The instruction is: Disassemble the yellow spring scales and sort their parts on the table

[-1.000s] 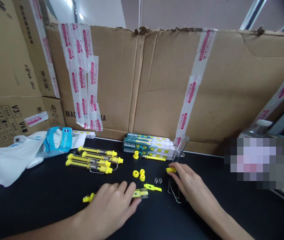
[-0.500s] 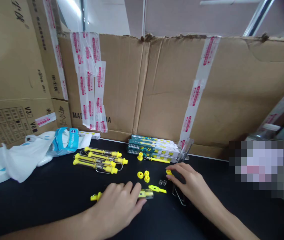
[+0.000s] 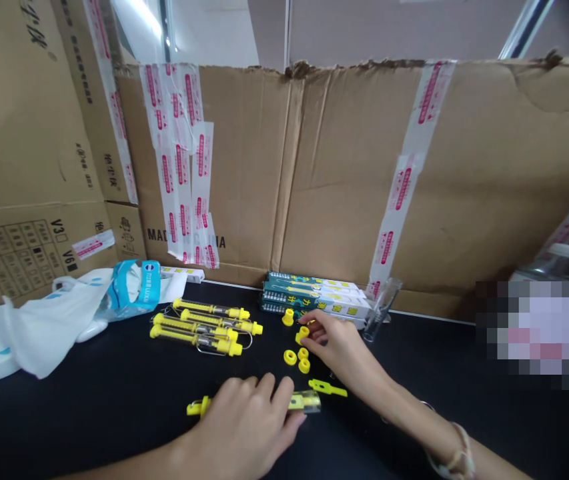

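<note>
My left hand (image 3: 249,420) is wrapped over a spring scale (image 3: 310,401) lying on the black table. The scale's clear tube shows past my thumb, and its yellow hook end sticks out on the other side. My right hand (image 3: 338,343) pinches a yellow cap (image 3: 301,336) between thumb and fingertips. Just below it sit a yellow ring (image 3: 290,357) and two small yellow caps (image 3: 304,365). A flanged yellow cap (image 3: 288,317) stands behind them. Near my right wrist lies a flat yellow strip (image 3: 327,388). My right hand hides some of the small parts.
Several spring scales (image 3: 199,327) lie grouped at the left. Stacked printed boxes (image 3: 314,293) and clear tubes (image 3: 383,310) stand against the cardboard wall (image 3: 344,180). White and blue plastic packaging (image 3: 134,287) spreads over the far left.
My right hand has moved left with the yellow cap, toward the other caps. My left hand stays around the spring scale. The view has shifted slightly.
</note>
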The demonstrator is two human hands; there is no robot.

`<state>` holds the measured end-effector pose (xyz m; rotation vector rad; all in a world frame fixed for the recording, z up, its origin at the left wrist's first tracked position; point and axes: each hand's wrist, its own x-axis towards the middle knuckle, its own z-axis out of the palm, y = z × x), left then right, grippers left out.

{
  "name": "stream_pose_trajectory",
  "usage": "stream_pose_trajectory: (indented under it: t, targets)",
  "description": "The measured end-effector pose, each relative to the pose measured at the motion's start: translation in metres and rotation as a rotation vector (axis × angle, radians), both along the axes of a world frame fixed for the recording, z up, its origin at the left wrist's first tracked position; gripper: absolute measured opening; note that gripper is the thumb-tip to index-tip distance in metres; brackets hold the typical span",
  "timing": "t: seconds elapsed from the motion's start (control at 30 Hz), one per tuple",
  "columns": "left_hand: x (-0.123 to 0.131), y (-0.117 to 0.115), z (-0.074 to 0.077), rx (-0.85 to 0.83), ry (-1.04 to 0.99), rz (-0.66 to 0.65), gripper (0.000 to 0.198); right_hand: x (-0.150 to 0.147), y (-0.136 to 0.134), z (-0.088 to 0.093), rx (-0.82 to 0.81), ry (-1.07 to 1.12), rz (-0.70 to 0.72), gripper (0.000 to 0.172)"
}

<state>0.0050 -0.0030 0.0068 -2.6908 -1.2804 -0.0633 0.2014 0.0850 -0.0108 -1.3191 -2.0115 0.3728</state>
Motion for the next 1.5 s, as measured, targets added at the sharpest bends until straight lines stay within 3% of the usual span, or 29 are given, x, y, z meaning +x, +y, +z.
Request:
stream_pose_trajectory:
  t: [0.17, 0.3, 0.43, 0.57, 0.67, 0.73, 0.87, 1.03, 1.17, 1.33, 1.5]
  targets:
    - [-0.001, 0.001, -0.003, 0.02, -0.038, -0.025, 0.012, -0.012, 0.007, -0.008, 0.071, -0.023, -0.012, 0.021]
    - [-0.004, 0.002, -0.006, 0.112, -0.118, -0.09, 0.01, -0.013, 0.001, -0.002, 0.154, -0.077, -0.013, 0.026]
    - [-0.007, 0.006, -0.011, 0.253, -0.268, -0.151, 0.01, 0.0, -0.03, 0.013, 0.261, -0.112, 0.012, 0.026]
    - [-0.009, 0.016, -0.014, 0.335, -0.375, -0.174, 0.012, 0.019, -0.076, 0.017, 0.359, -0.171, 0.183, 0.024]
    - [-0.009, 0.018, -0.015, 0.354, -0.39, -0.202, 0.017, 0.023, -0.099, 0.01, 0.408, -0.189, 0.245, 0.042]
    - [-0.008, 0.017, -0.014, 0.356, -0.393, -0.268, 0.017, 0.02, -0.105, 0.005, 0.367, -0.11, 0.219, 0.047]
    - [-0.005, 0.012, -0.008, 0.403, -0.357, -0.356, 0.023, 0.013, -0.105, 0.003, 0.202, 0.093, 0.176, 0.025]
    - [-0.014, 0.017, 0.008, 0.402, -0.354, -0.187, 0.051, 0.025, -0.104, 0.011, -0.025, 0.3, 0.006, 0.019]
    - [-0.028, 0.03, 0.013, 0.352, -0.435, -0.091, 0.047, 0.039, -0.098, 0.02, -0.15, 0.516, -0.086, 0.032]
    - [-0.035, 0.04, 0.008, 0.249, -0.566, -0.044, 0.03, 0.049, -0.091, 0.024, -0.232, 0.66, -0.121, 0.039]
    - [-0.031, 0.035, 0.006, 0.1, -0.755, 0.019, 0.036, 0.053, -0.09, 0.02, -0.266, 0.748, -0.143, 0.04]
